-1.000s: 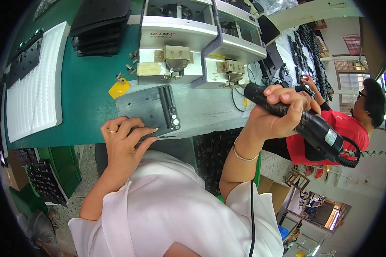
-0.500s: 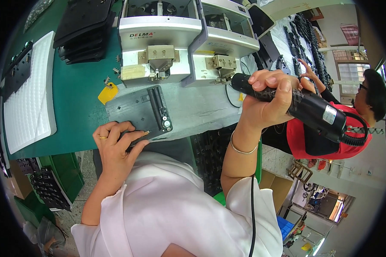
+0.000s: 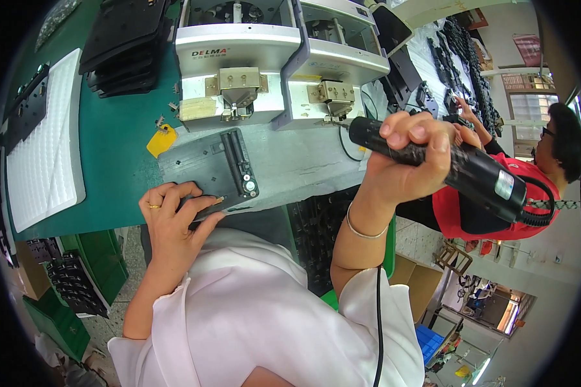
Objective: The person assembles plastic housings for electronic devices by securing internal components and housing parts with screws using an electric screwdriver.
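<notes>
Dark-grey plate (image 3: 200, 159), flat on green tabletop (image 3: 113, 171), lies under & just beyond L hand (image 3: 177, 206), to the left of R hand (image 3: 418, 143) & well apart from it; L hand thus nearer; long axis of black bar (image 3: 234, 157) along plate's R side runs away from body, near end slanting R; L fingers curled at plate's near edge w/ sm. pale pc. (image 3: 219, 200) at tips (pinched or merely touched: can't tell); R hand closed round black power driver (image 3: 487, 184), raised, slim tip toward metal feed head (image 3: 337, 94) of R box machine (image 3: 348, 61), contact unclear; plate: thin, matte, w/ sm. dark marks; bar: approx. cylindrical, two bright round fittings nr. near end.
</notes>
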Tool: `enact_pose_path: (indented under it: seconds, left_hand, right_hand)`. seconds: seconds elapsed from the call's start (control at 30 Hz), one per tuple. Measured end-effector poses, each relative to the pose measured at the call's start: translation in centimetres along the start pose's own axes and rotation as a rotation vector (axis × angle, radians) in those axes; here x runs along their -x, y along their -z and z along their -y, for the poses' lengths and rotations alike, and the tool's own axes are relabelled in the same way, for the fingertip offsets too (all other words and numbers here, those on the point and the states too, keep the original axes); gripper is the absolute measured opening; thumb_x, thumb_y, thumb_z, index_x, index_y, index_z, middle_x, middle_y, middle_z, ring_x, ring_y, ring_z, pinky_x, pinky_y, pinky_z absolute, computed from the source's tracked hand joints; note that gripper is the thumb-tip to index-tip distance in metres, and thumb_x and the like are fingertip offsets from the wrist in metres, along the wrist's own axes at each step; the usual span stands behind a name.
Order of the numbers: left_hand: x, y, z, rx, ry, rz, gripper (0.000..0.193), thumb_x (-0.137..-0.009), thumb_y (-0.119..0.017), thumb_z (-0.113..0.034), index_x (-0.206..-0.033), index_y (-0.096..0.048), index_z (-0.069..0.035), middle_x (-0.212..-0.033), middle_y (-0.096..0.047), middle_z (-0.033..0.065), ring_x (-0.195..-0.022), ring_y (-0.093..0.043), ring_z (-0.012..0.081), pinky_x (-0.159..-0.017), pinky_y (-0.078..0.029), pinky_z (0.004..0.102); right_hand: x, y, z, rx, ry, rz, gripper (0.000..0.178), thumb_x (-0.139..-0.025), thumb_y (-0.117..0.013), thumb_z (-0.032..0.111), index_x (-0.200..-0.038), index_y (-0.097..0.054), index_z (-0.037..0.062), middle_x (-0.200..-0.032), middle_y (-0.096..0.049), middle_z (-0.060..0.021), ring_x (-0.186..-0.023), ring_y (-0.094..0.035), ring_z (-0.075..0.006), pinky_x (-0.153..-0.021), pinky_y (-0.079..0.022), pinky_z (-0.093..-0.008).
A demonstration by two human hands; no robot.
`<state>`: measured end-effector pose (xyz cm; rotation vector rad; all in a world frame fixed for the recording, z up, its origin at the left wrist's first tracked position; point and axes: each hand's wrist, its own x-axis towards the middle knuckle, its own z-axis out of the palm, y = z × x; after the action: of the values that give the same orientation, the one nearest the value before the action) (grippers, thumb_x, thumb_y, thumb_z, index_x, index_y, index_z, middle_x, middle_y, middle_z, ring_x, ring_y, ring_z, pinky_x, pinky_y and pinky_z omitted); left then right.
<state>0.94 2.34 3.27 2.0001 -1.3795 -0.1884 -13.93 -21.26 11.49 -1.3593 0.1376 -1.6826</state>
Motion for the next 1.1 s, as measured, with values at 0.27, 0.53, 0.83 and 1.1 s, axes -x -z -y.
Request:
enact_pose_path:
  seconds: [0.27, 0.53, 0.83, 1.1]
  left_hand:
    - [-3.4, -0.1, -1.9, 0.137, -0.100, -0.179, 0.036, -0.067, -0.080, -0.024, -0.100, -0.068, -0.016, -0.106, -0.058, -0.0004, -0.102, -0.050, 0.0234, -0.090, -0.031, 0.0401]
    - [-3.6, -0.6, -1.0, 0.144, -0.149, -0.233, 0.014, -0.070, -0.079, -0.022, -0.078, -0.068, -0.017, -0.105, -0.058, -0.0045, -0.104, -0.049, 0.0205, -0.090, -0.028, 0.0411]
    - [-2.3, -0.3, 0.1, 0.199, -0.148, -0.216, 0.020, -0.066, -0.081, -0.019, -0.083, -0.072, -0.019, -0.104, -0.060, -0.0028, -0.101, -0.052, 0.0214, -0.089, -0.030, 0.0382]
    - [0.2, 0.6, 1.8, 0.117, -0.005, -0.044, 0.035, -0.065, -0.080, -0.022, -0.097, -0.066, -0.018, -0.111, -0.054, 0.0004, -0.107, -0.049, 0.0240, -0.092, -0.031, 0.0422]
  right_hand:
    - [3.2, -3.0, 1.6, -0.328, -0.286, 0.099, 0.038, -0.093, -0.042, 0.015, -0.130, -0.035, 0.0133, -0.077, -0.051, -0.0051, -0.052, -0.047, -0.0152, -0.048, -0.046, -0.0334]
    - [5.4, -5.5, 1.8, -0.346, -0.369, 0.204, 0.042, -0.093, -0.045, 0.013, -0.133, -0.033, 0.0149, -0.077, -0.049, -0.0046, -0.054, -0.049, -0.0158, -0.049, -0.047, -0.0363]
    - [5.9, -6.8, 2.4, -0.330, -0.457, 0.288, 0.044, -0.093, -0.052, 0.014, -0.133, -0.032, 0.0159, -0.075, -0.052, -0.0051, -0.054, -0.050, -0.0175, -0.049, -0.048, -0.0370]
    - [9.1, -8.2, 1.0, -0.255, -0.541, 0.357, 0.050, -0.088, -0.064, 0.008, -0.123, -0.030, 0.0117, -0.067, -0.055, -0.0078, -0.049, -0.051, -0.0183, -0.049, -0.049, -0.0356]
